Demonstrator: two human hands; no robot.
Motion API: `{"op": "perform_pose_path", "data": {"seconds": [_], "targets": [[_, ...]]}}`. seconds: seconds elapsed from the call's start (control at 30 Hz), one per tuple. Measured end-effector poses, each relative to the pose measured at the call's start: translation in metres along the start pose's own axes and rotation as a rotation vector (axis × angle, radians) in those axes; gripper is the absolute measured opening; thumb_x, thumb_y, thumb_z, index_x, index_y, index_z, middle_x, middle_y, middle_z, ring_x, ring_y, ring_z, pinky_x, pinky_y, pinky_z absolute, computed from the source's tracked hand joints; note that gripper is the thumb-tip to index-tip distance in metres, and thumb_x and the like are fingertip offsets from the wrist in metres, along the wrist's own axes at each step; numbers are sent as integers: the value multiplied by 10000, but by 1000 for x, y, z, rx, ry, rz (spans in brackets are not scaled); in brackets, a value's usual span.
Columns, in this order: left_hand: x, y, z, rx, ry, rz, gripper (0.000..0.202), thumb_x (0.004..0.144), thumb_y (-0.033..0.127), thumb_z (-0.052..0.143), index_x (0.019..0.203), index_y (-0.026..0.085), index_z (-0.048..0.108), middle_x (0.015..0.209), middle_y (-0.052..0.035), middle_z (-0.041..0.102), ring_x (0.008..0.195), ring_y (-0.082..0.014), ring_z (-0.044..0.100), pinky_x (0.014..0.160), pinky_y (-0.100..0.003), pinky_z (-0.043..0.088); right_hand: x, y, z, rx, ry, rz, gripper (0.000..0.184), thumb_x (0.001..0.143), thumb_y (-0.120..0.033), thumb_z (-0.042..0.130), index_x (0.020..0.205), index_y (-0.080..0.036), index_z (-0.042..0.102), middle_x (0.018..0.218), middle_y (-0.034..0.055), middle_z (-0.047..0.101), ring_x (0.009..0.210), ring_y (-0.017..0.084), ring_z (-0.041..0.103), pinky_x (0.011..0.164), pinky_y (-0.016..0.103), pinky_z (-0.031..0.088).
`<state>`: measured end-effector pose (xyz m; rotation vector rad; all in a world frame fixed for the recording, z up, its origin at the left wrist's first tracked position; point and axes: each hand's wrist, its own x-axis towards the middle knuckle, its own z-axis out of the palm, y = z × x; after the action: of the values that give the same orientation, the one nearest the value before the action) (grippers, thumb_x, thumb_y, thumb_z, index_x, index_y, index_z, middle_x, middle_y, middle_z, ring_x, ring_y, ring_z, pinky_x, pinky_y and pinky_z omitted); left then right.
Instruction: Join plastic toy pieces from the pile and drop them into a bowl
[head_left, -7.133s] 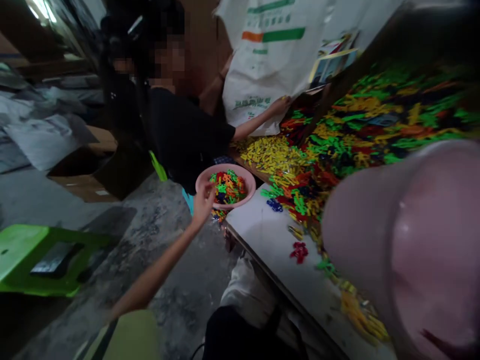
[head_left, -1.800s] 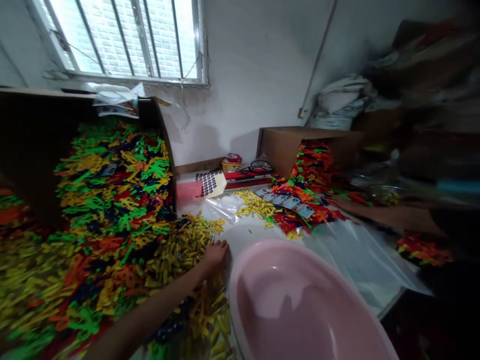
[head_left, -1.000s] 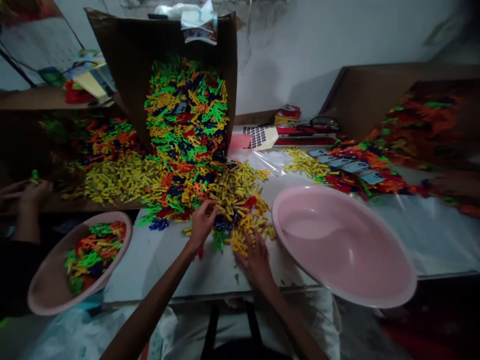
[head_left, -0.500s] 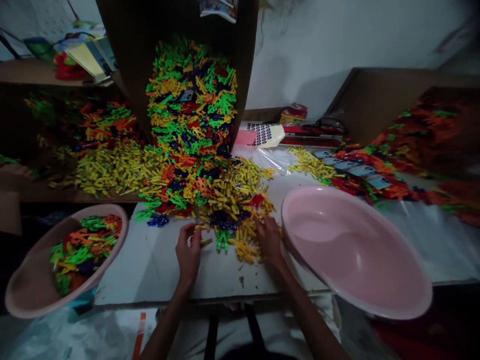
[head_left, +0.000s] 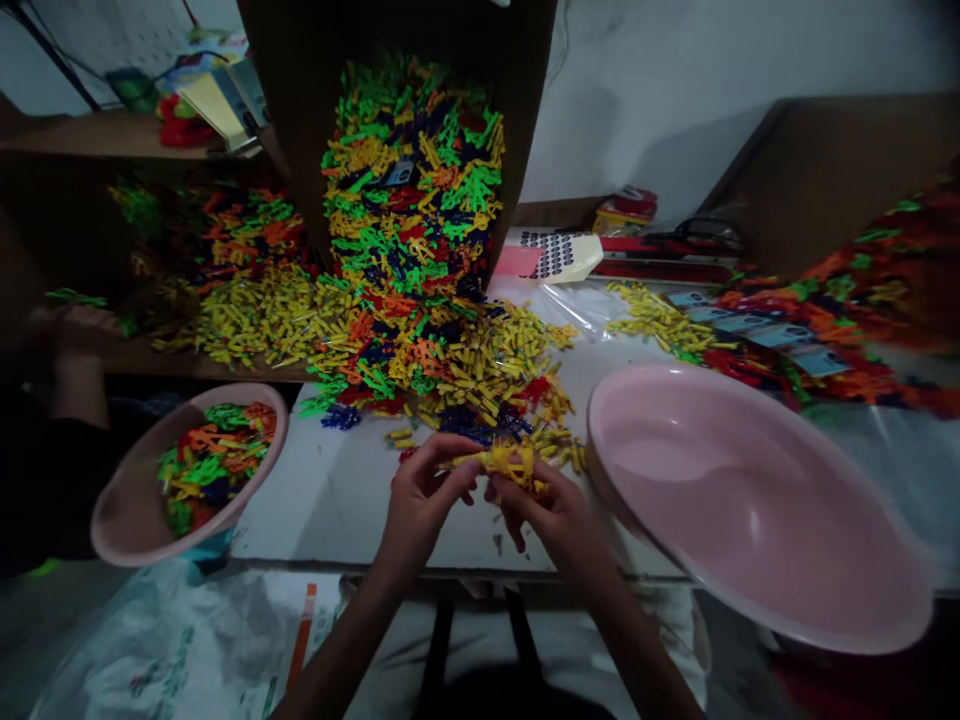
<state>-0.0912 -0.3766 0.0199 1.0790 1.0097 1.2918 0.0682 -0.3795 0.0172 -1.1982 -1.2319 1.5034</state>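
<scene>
Evidently, in the head view, my handling is judged at an early stage: one yellow bunch [head_left: 514, 464] is in hand, over the worktop [head_left: 322, 505] at lower centre of the frame, while a large heap of coloured pieces [head_left: 412, 215] lies loose at upper centre. No pieces are visible inside the large pink basin [head_left: 686, 515] at right; the pink bowl [head_left: 280, 425] at left holds mixed pieces. My left hand [head_left: 424, 505] has thumb and forefinger pinched nearly closed at the bunch's left end. My right hand [head_left: 555, 510] has fingers curled round its right side, grasping it. Piece count within: cannot tell.
</scene>
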Motion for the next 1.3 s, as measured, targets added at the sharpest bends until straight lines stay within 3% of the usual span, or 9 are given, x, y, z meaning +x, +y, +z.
{"op": "perform_pose_path", "data": {"seconds": [0.13, 0.27, 0.4, 0.53, 0.67, 0.9, 0.97, 1.1, 1.3], "targets": [[-11, 11, 1, 123, 32, 23, 192, 843, 328, 710, 958, 177, 675, 890, -27, 665, 684, -110, 622, 599, -208, 539, -12, -10, -3, -142, 35, -4, 390, 845, -526, 662, 991, -195, 518, 626, -33, 609, 411, 80, 424, 359, 186, 332], [-19, 13, 2, 252, 22, 103, 176, 843, 334, 714, 923, 178, 699, 872, -31, 678, 705, -128, 639, 592, -215, 541, -27, -19, -4, -255, -12, -90, 314, 931, -468, 558, 1072, -202, 470, 691, -9, 636, 498, 99, 498, 422, 182, 377], [-21, 20, 1, 534, 44, 339, 131, 837, 309, 729, 843, 180, 707, 780, -18, 685, 696, -125, 626, 625, -219, 515, -36, -24, -7, -327, -79, -165, 271, 980, -404, 485, 1159, -202, 490, 774, 20, 669, 525, 105, 527, 428, 186, 377], [-22, 31, 1, 738, -10, 542, 141, 831, 317, 737, 820, 182, 701, 729, -21, 669, 646, -120, 589, 597, -222, 486, -38, -21, -10, -444, 50, -353, 212, 965, -360, 545, 1096, -204, 603, 698, 0, 666, 505, 107, 529, 533, 216, 450], [-22, 31, 3, 801, 5, 567, 160, 859, 328, 705, 810, 178, 678, 720, -19, 647, 628, -111, 579, 562, -210, 463, -38, -16, -12, -523, 59, -459, 214, 962, -329, 551, 1133, -221, 622, 769, 14, 679, 611, 135, 622, 644, 236, 507], [-21, 13, 5, 806, 106, 621, 220, 883, 306, 678, 748, 178, 561, 685, 11, 544, 639, -110, 527, 605, -217, 421, -40, -10, -13, -495, -62, -382, 269, 988, -345, 484, 1207, -200, 541, 763, 19, 647, 654, 143, 614, 653, 246, 498], [-18, 9, 3, 777, 105, 616, 243, 884, 325, 671, 758, 181, 521, 727, 5, 544, 676, -117, 527, 628, -220, 419, -40, -10, -14, -452, -118, -331, 259, 998, -358, 460, 1197, -203, 522, 733, 5, 619, 634, 135, 588, 632, 242, 486], [-12, 1, -1, 653, -34, 480, 267, 934, 371, 579, 770, 193, 468, 795, -12, 565, 715, -128, 537, 644, -225, 425, -40, -8, -14, -274, -250, -171, 293, 998, -442, 448, 1179, -214, 476, 690, -23, 567, 555, 114, 549, 526, 216, 458], [-16, -14, 2, 543, -23, 237, 299, 941, 436, 543, 770, 194, 500, 763, -8, 588, 674, -130, 541, 608, -226, 419, -37, 8, -9, -54, -174, -30, 331, 956, -497, 522, 1120, -213, 476, 647, -43, 546, 505, 100, 505, 482, 208, 431]]}}
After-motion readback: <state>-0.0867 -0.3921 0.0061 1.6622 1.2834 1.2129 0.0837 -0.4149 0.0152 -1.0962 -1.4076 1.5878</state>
